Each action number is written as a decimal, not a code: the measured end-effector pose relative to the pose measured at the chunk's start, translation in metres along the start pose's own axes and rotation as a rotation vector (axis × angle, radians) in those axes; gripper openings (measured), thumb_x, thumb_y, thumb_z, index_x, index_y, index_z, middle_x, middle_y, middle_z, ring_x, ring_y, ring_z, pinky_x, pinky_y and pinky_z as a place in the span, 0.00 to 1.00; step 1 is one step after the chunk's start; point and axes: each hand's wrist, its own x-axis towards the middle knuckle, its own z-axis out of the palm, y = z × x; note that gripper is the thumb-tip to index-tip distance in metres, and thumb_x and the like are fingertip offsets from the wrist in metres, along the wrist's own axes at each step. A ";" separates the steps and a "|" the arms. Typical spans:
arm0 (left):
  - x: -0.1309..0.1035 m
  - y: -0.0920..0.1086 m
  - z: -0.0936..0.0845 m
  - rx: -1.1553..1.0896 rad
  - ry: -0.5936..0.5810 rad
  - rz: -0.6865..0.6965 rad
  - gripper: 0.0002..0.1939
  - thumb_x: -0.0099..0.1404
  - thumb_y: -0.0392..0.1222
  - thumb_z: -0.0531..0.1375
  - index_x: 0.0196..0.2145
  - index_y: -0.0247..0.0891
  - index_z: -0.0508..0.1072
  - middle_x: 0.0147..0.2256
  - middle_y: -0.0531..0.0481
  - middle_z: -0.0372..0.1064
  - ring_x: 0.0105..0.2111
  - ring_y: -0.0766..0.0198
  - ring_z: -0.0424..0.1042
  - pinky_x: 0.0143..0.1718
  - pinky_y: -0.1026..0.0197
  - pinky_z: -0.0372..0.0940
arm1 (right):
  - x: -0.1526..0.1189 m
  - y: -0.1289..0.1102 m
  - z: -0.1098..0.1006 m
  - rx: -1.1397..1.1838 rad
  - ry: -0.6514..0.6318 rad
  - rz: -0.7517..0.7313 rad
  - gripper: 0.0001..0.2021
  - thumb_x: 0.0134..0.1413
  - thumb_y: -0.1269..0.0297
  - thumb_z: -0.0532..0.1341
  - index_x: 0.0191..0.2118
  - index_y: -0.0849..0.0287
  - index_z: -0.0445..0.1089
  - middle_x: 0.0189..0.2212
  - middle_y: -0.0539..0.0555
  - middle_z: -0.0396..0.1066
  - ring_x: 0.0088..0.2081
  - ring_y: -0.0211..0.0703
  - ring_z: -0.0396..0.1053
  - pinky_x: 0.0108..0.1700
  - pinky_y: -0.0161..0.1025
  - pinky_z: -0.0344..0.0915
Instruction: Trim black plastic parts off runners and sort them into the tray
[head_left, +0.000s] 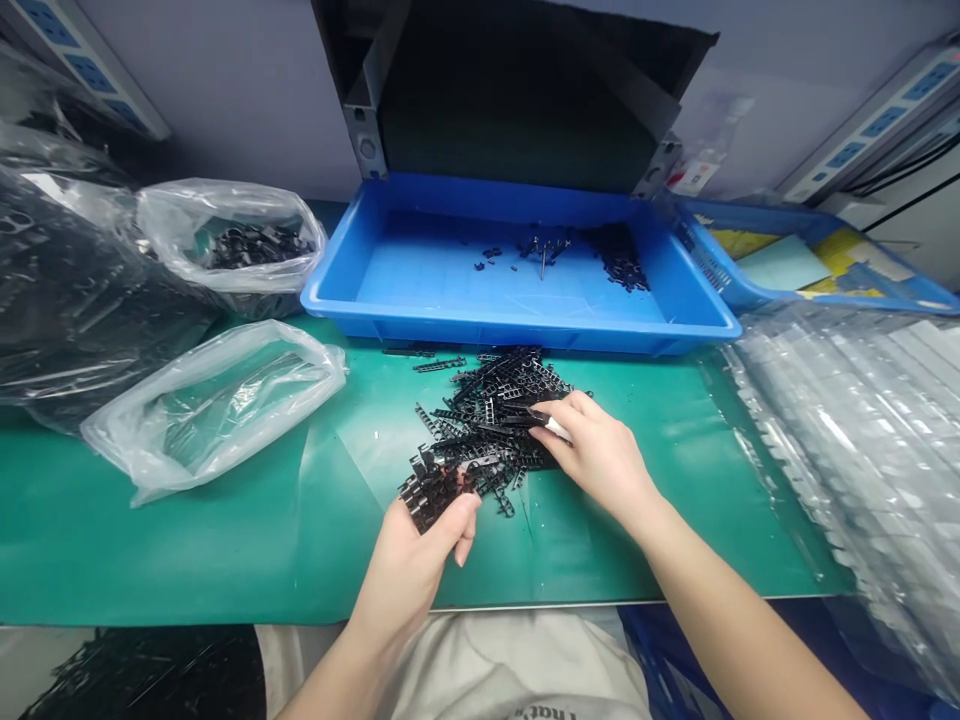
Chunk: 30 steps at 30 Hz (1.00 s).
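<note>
My left hand is closed around a bunch of small black plastic parts, held above the green mat. To its right, my right hand pinches a slim dark piece with a white end; its exact kind I cannot make out. Its fingers are at the right side of a loose heap of black ladder-like plastic strips. The heap spreads over the mat between my hands and the blue tray, and the bunch in my left hand covers its near left edge.
Behind the heap stands a blue tray with small black parts inside. At left are an open clear bag and a bag of black parts. Stacked clear plastic trays line the right. The green mat covers the table.
</note>
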 end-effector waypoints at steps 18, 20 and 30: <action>0.003 0.006 0.003 -0.174 -0.024 -0.008 0.11 0.59 0.42 0.55 0.22 0.36 0.60 0.16 0.57 0.56 0.15 0.73 0.56 0.17 0.67 0.50 | 0.011 -0.007 -0.008 0.260 0.081 -0.096 0.06 0.50 0.67 0.57 0.36 0.55 0.68 0.30 0.51 0.66 0.30 0.39 0.66 0.28 0.34 0.59; 0.005 0.006 0.004 -0.150 0.008 0.044 0.12 0.59 0.42 0.55 0.22 0.36 0.60 0.17 0.56 0.57 0.16 0.72 0.58 0.18 0.66 0.52 | 0.009 -0.009 -0.012 0.484 0.109 -0.066 0.04 0.48 0.68 0.58 0.32 0.57 0.68 0.28 0.51 0.66 0.30 0.38 0.65 0.31 0.34 0.60; 0.012 0.005 0.013 0.385 0.117 0.496 0.02 0.57 0.38 0.59 0.29 0.40 0.66 0.33 0.50 0.67 0.37 0.62 0.66 0.40 0.62 0.61 | 0.000 -0.035 -0.022 1.157 -0.190 0.192 0.06 0.46 0.63 0.57 0.27 0.60 0.61 0.20 0.45 0.58 0.21 0.31 0.55 0.23 0.30 0.53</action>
